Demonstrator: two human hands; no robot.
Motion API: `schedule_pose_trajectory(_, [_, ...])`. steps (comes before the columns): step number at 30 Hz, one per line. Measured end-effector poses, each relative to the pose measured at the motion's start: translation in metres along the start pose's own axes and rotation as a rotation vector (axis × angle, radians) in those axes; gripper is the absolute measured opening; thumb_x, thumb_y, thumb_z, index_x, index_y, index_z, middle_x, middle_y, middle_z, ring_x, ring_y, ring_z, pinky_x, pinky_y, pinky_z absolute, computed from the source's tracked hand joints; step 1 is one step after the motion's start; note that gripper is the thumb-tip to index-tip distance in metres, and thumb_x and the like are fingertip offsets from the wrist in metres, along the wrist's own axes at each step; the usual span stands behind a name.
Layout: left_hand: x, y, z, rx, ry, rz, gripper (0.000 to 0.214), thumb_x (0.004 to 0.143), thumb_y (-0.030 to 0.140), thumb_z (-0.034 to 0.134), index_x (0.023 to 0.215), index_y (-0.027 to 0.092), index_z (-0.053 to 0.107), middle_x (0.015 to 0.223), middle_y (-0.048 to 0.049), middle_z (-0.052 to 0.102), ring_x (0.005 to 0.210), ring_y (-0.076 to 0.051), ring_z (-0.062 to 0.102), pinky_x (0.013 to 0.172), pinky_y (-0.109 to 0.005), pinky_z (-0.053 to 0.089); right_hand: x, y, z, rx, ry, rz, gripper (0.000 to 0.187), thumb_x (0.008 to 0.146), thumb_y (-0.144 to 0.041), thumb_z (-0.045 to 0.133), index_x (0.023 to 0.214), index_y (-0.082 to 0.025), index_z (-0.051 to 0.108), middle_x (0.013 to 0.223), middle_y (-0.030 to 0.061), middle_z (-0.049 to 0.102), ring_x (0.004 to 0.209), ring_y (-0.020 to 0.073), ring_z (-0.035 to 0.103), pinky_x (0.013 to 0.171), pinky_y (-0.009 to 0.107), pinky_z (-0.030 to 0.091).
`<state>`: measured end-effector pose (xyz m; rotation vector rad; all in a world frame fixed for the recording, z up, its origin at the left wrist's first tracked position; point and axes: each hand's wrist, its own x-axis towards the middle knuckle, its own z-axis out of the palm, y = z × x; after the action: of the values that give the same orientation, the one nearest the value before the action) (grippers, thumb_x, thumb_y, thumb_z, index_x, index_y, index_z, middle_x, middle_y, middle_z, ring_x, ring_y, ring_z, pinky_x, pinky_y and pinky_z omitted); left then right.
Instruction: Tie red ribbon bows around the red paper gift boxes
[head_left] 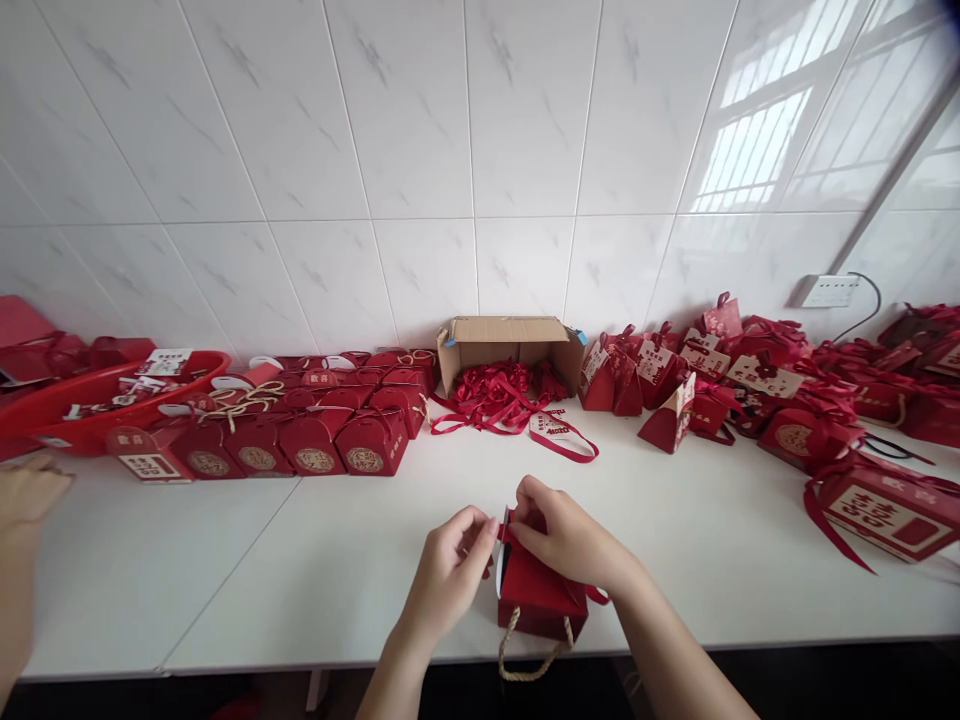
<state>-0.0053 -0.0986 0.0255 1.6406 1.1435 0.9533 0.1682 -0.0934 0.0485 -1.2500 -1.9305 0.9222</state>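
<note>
A small red gift box (536,590) with a beige rope handle lies near the front edge of the white table (300,560). My right hand (559,535) rests on top of the box with fingers curled, gripping its upper flap. My left hand (454,565) is beside it on the left, fingers pinched at the box's open end, where a strip of red ribbon shows. A red ribbon tail trails out on the box's right side.
A cardboard box (510,345) spilling red ribbons (502,395) stands at the back centre. Rows of closed red boxes (315,425) sit at the back left, beside a red tray (90,400). Ribboned boxes (750,385) crowd the right. Another person's hand (26,500) shows at far left.
</note>
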Motion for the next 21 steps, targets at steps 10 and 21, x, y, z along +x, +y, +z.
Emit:
schedule_pose_trajectory(10, [-0.008, -0.075, -0.064, 0.671, 0.188, -0.255, 0.03, 0.085, 0.042, 0.043, 0.065, 0.021, 0.05, 0.062, -0.0004, 0.058, 0.059, -0.017, 0.053, 0.057, -0.025, 0.036, -0.058, 0.042, -0.01, 0.02, 0.384, 0.005, 0.019, 0.091, -0.037, 0.049, 0.107, -0.026, 0.053, 0.122, 0.0061, 0.053, 0.115, 0.0215, 0.049, 0.097, 0.037, 0.04])
schedule_pose_trajectory(21, [-0.002, -0.043, -0.026, 0.124, 0.137, -0.019, 0.035, 0.088, 0.051, 0.041, 0.097, 0.022, 0.06, 0.109, -0.0068, 0.062, 0.109, -0.023, 0.053, 0.091, -0.029, 0.04, -0.081, 0.068, 0.016, 0.38, 0.326, 0.12, 0.027, 0.089, -0.045, 0.052, 0.103, -0.022, 0.051, 0.101, 0.0066, 0.057, 0.083, 0.0174, 0.057, 0.071, 0.03, 0.049])
